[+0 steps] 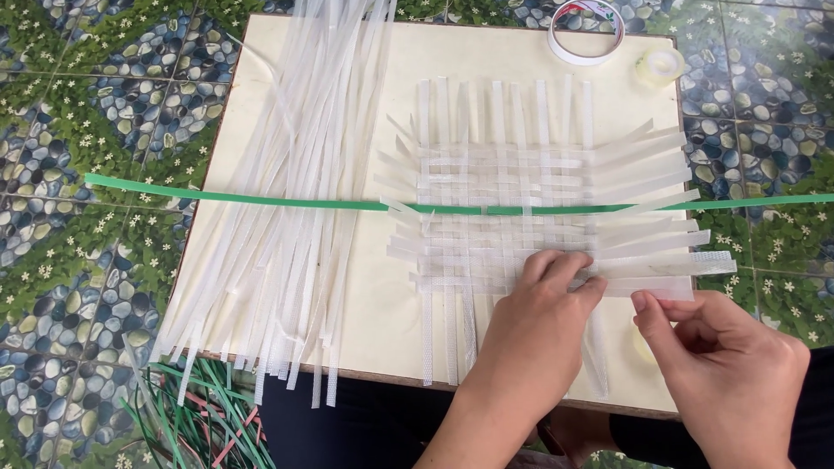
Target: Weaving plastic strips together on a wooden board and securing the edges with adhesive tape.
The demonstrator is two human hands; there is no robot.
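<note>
Under left hand [539, 326]: woven mat of translucent white plastic strips [504, 217], fingers curled, pressing its lower-right edge. Right hand [725, 373] just beside, thumb and fingers pinching a strip end. Beyond both hands: long green strip [234, 197], tape rolls.

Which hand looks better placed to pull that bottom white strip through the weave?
Probably the right hand: its fingertips are at the free end of the bottom strip. The left hand lies pressed on the weave, holding it flat.

No packages, labels, signs or screens in view
</note>
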